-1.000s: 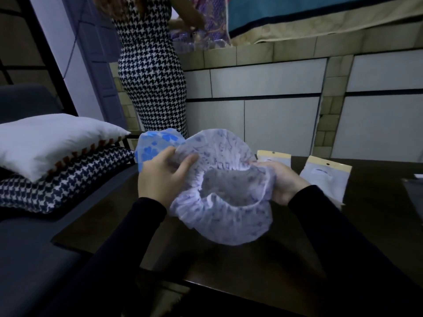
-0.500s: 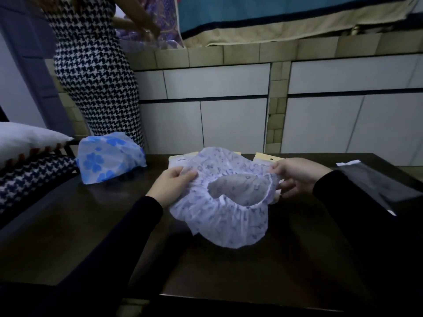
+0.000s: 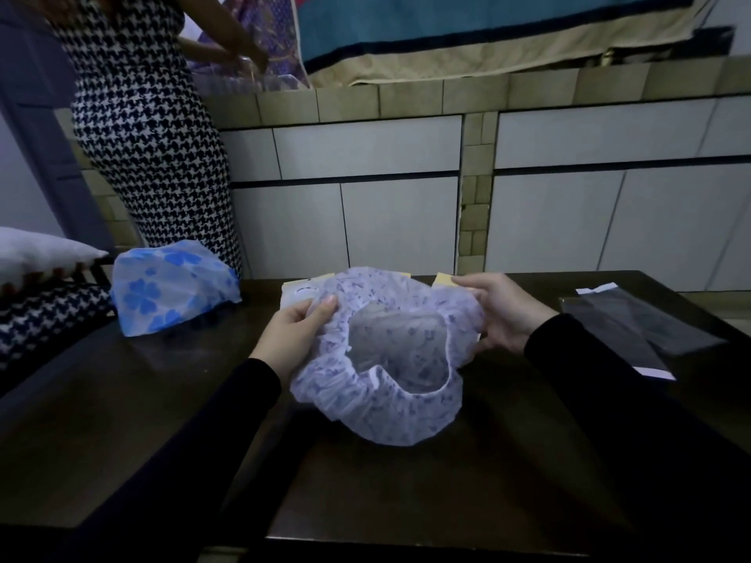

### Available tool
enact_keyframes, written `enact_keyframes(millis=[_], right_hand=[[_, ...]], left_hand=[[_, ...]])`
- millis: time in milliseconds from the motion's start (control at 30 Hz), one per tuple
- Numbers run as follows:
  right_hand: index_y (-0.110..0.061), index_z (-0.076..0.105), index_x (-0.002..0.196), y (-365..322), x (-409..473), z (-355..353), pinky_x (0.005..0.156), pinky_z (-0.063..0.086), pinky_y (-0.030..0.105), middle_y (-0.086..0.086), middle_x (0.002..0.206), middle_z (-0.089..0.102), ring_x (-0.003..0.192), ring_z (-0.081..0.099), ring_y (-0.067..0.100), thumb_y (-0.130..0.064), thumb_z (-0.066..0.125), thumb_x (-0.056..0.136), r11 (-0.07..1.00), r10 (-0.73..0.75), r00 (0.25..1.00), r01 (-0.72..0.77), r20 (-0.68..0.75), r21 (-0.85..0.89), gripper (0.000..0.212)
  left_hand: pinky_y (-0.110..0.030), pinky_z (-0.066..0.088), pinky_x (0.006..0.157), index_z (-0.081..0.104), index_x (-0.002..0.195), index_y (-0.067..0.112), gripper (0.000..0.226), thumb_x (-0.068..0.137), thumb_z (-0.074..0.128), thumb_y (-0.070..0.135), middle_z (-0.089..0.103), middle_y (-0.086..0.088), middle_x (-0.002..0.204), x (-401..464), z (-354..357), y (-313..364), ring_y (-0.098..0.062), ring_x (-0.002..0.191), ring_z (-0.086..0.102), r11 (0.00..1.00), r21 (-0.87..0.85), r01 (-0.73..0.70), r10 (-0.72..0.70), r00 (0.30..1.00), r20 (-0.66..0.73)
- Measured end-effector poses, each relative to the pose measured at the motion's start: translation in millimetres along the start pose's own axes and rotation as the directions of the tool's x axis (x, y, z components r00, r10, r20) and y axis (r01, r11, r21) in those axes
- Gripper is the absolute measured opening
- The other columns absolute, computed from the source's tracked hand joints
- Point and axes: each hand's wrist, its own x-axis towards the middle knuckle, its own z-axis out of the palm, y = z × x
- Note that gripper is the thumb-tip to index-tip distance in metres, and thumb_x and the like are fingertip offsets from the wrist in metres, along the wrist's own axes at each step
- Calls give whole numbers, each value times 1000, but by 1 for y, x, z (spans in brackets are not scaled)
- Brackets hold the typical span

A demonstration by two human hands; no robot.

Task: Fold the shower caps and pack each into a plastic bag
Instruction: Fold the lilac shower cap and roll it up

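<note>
Head view: pale patterned shower cap (image 3: 378, 355) held above mid-table (image 3: 203, 400), elastic opening facing up, left hand (image 3: 298, 333) and right hand (image 3: 498, 310) pinching opposite rims. Yellow-topped bags (image 3: 300, 292) just behind; blue-flowered cap (image 3: 170, 286) near left edge; clear bags (image 3: 634, 331) at right edge.

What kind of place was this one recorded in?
Probably a home, likely a kitchen or living area: a tiled counter over white cabinet doors, pillows on a seat at left, and a dark table serving as the packing surface.
</note>
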Motion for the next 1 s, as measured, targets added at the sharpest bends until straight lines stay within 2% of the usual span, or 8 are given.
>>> enact_keyframes(millis=[100,200,267,367,500,667,800,1000], right_hand=[[-10,64,119,-1,3,1,94,46,48,12,112,70,106,63,33,-45,56,84,998,4,996,0,86,-56,49],[-8,62,121,-2,1,11,68,52,31,12,106,69,90,65,24,-17,58,87,968,-79,996,85,33,-238,35],[-17,65,110,-5,0,17,77,54,32,7,116,65,95,64,18,-3,57,87,931,-213,977,193,-31,-309,28],[-35,58,99,-13,-11,24,70,49,11,-8,104,66,84,62,2,-4,58,90,843,-333,929,371,164,-389,32],[-30,57,127,-17,-16,35,93,42,25,-9,125,59,116,53,8,-24,67,87,623,-328,892,452,312,-638,42],[-36,62,111,-15,-12,41,96,49,38,-2,111,67,104,62,16,-67,60,74,679,-511,842,519,173,-520,48],[-27,61,108,-10,-2,29,96,46,35,-7,108,66,102,61,11,-71,42,82,822,-483,875,456,5,-342,54],[-20,65,102,3,6,29,93,51,40,1,101,71,97,67,17,-47,56,90,854,-418,909,395,6,-338,31]], left_hand=[[-45,51,88,72,92,9,24,92,60,30,72,-18,98,-1,0,1,-33,94,68,995,-101,23,-19,999,39],[-40,51,83,67,92,12,7,88,62,8,70,-14,95,-1,2,2,-24,81,67,1000,16,0,0,1000,16],[-35,50,80,60,104,14,27,82,59,-2,64,-12,110,0,3,1,-18,85,63,991,114,-71,82,992,-92],[-33,47,86,57,110,27,35,76,51,22,61,2,117,-4,3,14,-14,106,57,912,272,-308,353,926,-133],[-41,46,94,66,108,32,46,82,46,65,68,14,105,-17,11,34,-8,104,60,690,549,-472,518,852,81],[-28,40,58,66,73,-3,41,82,71,37,61,-6,64,-17,20,36,-9,67,49,861,317,-397,416,909,8],[-34,52,79,68,82,1,21,88,67,21,67,-11,80,-15,16,34,-21,80,63,964,-103,-243,210,943,-258],[-49,51,92,70,105,11,20,93,59,23,70,-20,106,-16,12,30,-36,102,66,925,-372,-77,16,986,-164]])
